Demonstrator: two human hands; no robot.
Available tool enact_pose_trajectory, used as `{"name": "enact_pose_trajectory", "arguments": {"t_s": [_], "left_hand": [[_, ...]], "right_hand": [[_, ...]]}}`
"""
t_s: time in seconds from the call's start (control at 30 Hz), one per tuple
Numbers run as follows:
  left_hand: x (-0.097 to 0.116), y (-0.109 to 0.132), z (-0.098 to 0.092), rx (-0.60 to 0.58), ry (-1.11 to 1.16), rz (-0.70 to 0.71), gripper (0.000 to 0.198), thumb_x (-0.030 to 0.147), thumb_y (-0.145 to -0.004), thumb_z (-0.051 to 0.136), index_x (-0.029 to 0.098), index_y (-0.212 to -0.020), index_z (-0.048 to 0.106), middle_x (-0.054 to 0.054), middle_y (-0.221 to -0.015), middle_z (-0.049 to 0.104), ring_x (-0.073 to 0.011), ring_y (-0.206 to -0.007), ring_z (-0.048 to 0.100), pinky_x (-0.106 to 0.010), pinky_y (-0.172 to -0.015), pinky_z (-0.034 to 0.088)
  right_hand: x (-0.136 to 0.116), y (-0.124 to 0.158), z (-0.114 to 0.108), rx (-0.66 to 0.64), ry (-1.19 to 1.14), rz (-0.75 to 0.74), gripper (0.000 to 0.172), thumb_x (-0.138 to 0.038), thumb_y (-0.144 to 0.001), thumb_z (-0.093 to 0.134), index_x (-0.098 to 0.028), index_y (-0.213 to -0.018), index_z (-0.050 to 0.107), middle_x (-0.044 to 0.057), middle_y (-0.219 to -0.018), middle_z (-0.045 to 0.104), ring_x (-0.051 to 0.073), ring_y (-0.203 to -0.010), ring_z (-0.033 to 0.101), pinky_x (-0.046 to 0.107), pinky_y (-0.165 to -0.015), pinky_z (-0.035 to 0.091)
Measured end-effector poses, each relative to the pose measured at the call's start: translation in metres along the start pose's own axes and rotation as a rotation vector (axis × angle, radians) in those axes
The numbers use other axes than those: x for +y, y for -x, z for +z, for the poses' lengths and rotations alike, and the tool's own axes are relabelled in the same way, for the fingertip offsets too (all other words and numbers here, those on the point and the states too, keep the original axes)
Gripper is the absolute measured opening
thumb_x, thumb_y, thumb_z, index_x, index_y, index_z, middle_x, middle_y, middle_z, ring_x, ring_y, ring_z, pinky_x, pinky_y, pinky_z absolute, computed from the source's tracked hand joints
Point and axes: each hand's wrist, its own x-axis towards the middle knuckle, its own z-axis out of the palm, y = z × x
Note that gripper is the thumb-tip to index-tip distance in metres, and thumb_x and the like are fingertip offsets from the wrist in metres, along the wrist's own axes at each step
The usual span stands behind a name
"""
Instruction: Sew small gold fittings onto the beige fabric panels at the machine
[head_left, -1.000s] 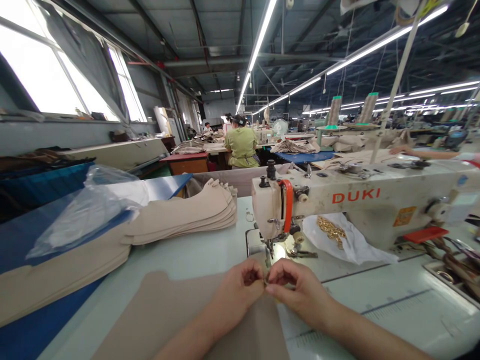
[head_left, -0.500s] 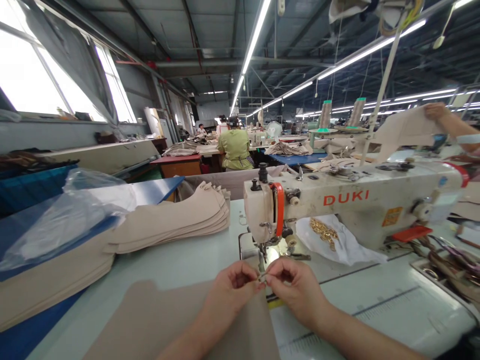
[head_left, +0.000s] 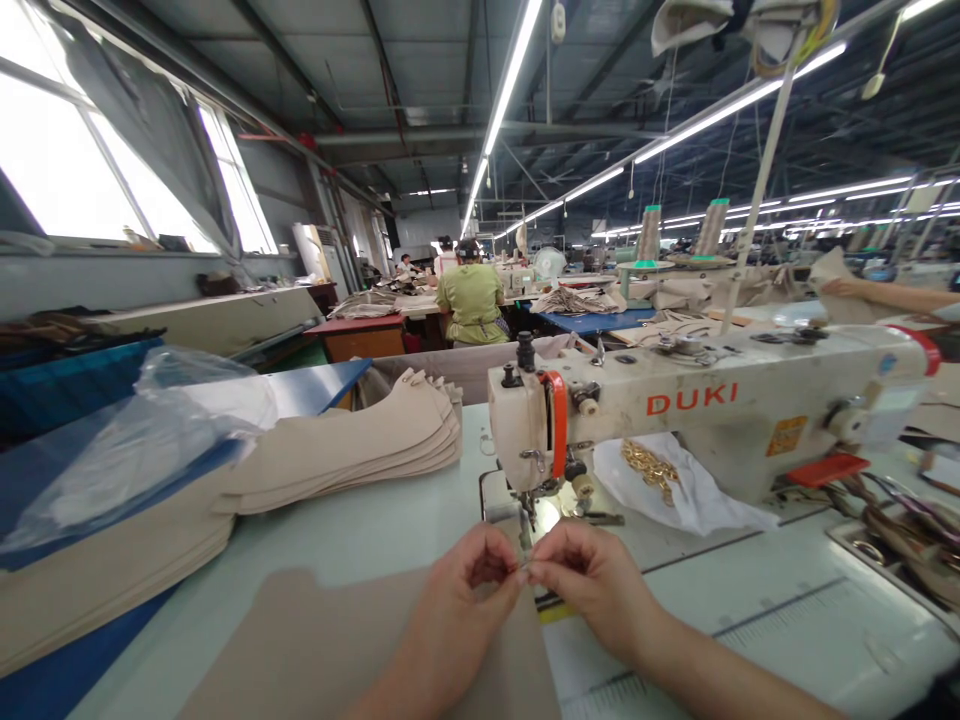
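My left hand (head_left: 469, 590) and my right hand (head_left: 592, 580) meet fingertip to fingertip just in front of the sewing machine's needle. Both are pinched on a small part (head_left: 525, 570) too tiny to name. Under my wrists lies a flat beige cut piece (head_left: 315, 650) on the pale table. The white DUKI sewing machine (head_left: 697, 400) stands right behind my hands, its needle area (head_left: 536, 500) a little beyond my fingertips.
A stack of beige cut pieces (head_left: 352, 450) lies to the left, with a clear plastic bag (head_left: 150, 430) on blue board beyond it. Gold metal fittings (head_left: 649, 468) sit on white cloth under the machine arm. Another person's arm (head_left: 877, 292) shows at the far right; a seated worker (head_left: 472, 300) is ahead.
My hands stay pinched together at the needle. The other person's arm at the right, raised with a beige piece half a second ago, has come down.
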Motion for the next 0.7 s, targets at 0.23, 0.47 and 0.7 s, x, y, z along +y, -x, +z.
{"name": "enact_pose_trajectory", "arguments": {"t_s": [0.23,0.47,0.7], "left_hand": [[0.0028,0.0033,-0.0016,-0.012,-0.188,0.106,0.005,0.018,-0.073,0.056,0.02,-0.069,0.055,0.003,-0.068,0.059,-0.0125,-0.065,0.059,-0.022,-0.065,0.048],[-0.0008,0.0013,-0.0042,-0.08,-0.208,0.077,0.008,0.024,-0.078,0.055,0.021,-0.079,0.062,0.001,-0.076,0.066,-0.0143,-0.071,0.063,-0.023,-0.068,0.051],[0.0035,0.002,-0.0073,-0.075,-0.349,0.09,0.015,0.026,-0.08,0.053,0.023,-0.078,0.067,0.001,-0.076,0.07,-0.0155,-0.072,0.064,-0.023,-0.068,0.049]], "right_hand": [[-0.0028,-0.0009,-0.0021,-0.089,-0.055,0.06,0.013,-0.026,-0.071,0.067,-0.016,-0.073,0.061,-0.002,-0.063,0.062,0.009,-0.057,0.053,0.021,-0.059,0.04],[-0.0076,-0.0004,-0.0019,-0.073,0.032,0.036,0.007,-0.022,-0.072,0.062,-0.015,-0.069,0.062,-0.002,-0.062,0.061,0.01,-0.058,0.053,0.021,-0.059,0.042],[-0.0062,0.0001,-0.0032,-0.073,0.103,-0.001,0.009,-0.024,-0.074,0.061,-0.016,-0.072,0.065,-0.001,-0.064,0.062,0.012,-0.06,0.055,0.021,-0.06,0.043]]}}
